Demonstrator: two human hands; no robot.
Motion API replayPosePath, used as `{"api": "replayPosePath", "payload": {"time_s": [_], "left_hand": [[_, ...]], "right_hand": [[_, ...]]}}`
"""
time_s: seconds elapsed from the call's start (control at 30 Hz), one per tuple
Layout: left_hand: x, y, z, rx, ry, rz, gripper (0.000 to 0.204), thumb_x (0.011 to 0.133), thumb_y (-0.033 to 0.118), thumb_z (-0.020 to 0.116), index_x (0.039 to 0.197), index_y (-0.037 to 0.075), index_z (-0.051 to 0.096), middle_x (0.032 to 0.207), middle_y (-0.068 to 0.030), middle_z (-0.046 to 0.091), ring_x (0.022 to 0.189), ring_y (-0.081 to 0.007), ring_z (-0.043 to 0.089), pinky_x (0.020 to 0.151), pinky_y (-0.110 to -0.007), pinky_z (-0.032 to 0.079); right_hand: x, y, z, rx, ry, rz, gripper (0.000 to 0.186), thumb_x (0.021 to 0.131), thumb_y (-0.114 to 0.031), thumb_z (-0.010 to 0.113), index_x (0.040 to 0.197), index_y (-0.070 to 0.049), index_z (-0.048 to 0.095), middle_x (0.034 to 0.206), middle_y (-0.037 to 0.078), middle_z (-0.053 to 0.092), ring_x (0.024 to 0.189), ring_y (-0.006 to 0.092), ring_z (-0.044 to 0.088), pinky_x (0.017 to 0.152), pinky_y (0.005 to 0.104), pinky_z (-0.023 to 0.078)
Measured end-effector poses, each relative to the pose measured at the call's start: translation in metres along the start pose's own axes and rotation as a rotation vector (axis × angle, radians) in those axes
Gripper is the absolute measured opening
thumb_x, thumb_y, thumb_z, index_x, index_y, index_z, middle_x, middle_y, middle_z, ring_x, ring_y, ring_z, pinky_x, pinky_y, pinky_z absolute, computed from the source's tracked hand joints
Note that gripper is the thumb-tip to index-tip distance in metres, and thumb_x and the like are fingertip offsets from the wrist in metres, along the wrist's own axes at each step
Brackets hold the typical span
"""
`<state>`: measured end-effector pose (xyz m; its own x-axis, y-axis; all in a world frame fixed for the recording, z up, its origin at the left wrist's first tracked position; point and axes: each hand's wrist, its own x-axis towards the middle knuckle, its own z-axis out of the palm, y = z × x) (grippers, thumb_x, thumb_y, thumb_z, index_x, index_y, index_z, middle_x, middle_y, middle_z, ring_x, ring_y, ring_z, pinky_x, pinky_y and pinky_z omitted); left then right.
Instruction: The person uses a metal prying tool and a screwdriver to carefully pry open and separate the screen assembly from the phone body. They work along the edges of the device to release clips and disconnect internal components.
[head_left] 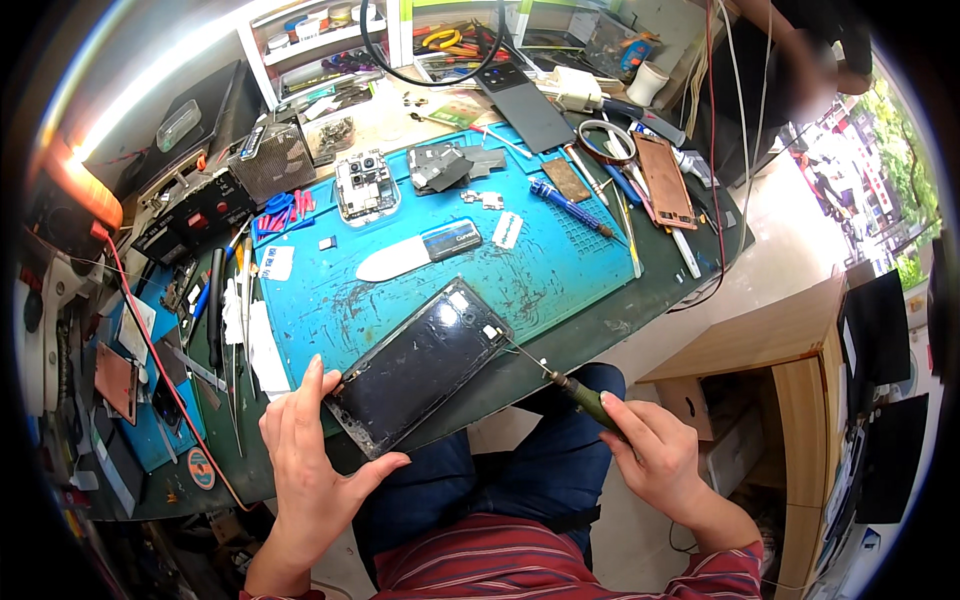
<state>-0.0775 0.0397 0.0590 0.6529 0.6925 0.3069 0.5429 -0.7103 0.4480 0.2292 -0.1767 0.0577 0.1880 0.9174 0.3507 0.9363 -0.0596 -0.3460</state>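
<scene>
A dark phone [415, 372], lacking its outer cover as far as I can see, lies aslant over the near edge of the blue mat. My left hand [312, 465] spans its near-left end, fingers at one corner and thumb at the other. In my right hand [655, 452] is a thin-shafted hand tool with a green handle [590, 402]. Its narrow metal tip reaches the phone's right corner, beside a small white patch; the tip's exact shape is too small to tell. Just beyond the phone rests a flat white pry blade [392, 260] with a dark handle.
The blue mat [330, 310] bears an opened phone with bared cameras [367, 188], dark flat parts [450, 168] and a blue screwdriver [570, 207]. A tape roll [606, 142] and a copper-coloured phone panel [664, 180] lie far right. Tweezers and tools crowd the left; a wooden cabinet [745, 335] stands right. Another person is at the back right.
</scene>
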Motion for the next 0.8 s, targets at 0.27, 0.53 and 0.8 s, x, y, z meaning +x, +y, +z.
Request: {"api": "replayPosePath", "payload": {"time_s": [0.27,0.53,0.8], "left_hand": [[-0.0008,0.0009,-0.0002,0.002,0.002,-0.008,0.124,0.068,0.042,0.101,0.163,-0.008,0.039,0.137,-0.015,0.067,0.122,-0.033,0.054,0.112,-0.048,0.038],[-0.0009,0.0,0.0,-0.005,0.001,-0.002,0.123,0.068,0.04,0.101,0.163,-0.007,0.039,0.137,-0.0149,0.067,0.121,-0.0322,0.055,0.111,-0.047,0.039],[-0.0011,-0.0009,0.0003,-0.013,0.005,-0.007,0.124,0.068,0.041,0.101,0.164,-0.007,0.039,0.137,-0.015,0.068,0.122,-0.0323,0.056,0.112,-0.047,0.039]], "right_hand": [[-0.0008,-0.0017,0.0001,0.002,-0.006,-0.001,0.063,0.081,-0.003,0.088,0.142,-0.011,0.074,0.1,0.006,0.071,0.077,0.0242,0.07,0.064,0.0357,0.056],[-0.001,-0.0008,0.0011,-0.018,0.016,0.015,0.062,0.082,-0.004,0.087,0.142,-0.012,0.074,0.1,0.006,0.072,0.076,0.0247,0.069,0.063,0.0358,0.056],[-0.0038,-0.0001,0.005,-0.003,0.043,0.013,0.063,0.082,-0.004,0.087,0.142,-0.012,0.073,0.102,0.007,0.073,0.078,0.0251,0.071,0.065,0.0359,0.057]]}}
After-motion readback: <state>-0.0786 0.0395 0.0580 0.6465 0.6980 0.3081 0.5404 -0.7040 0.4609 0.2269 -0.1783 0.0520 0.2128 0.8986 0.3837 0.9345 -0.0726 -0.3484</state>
